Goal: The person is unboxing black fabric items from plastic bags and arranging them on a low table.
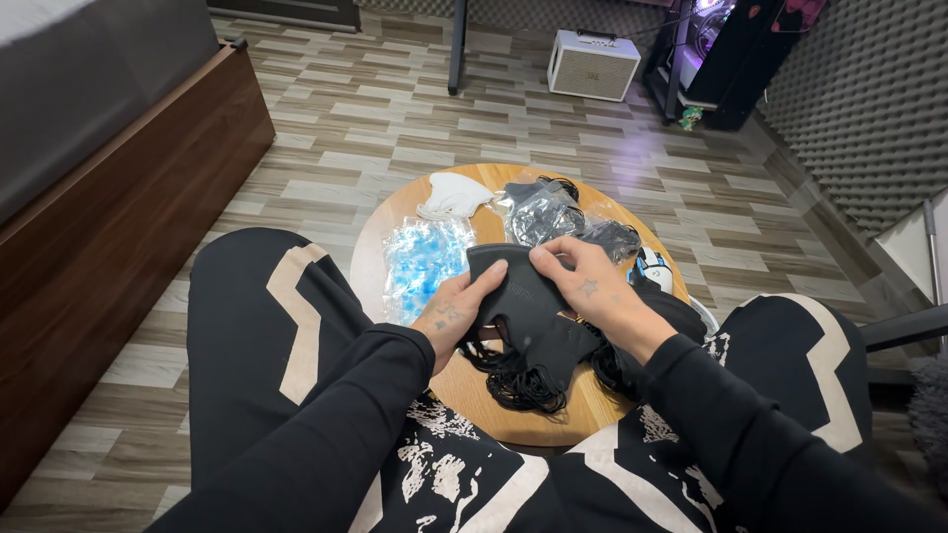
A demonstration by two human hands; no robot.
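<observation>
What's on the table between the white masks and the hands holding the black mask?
In the head view, a clear bag of blue masks lies between the white masks and the left hand on the black mask.

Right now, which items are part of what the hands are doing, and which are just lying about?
In hand:
left hand and right hand, both gripping the black face mask
black mask pile under them

Lying about:
white masks
blue bagged pack
clear bag of black masks
white speaker on the floor

home room | bed frame (118,188) | acoustic foam wall (859,99) | speaker (592,64)
</observation>
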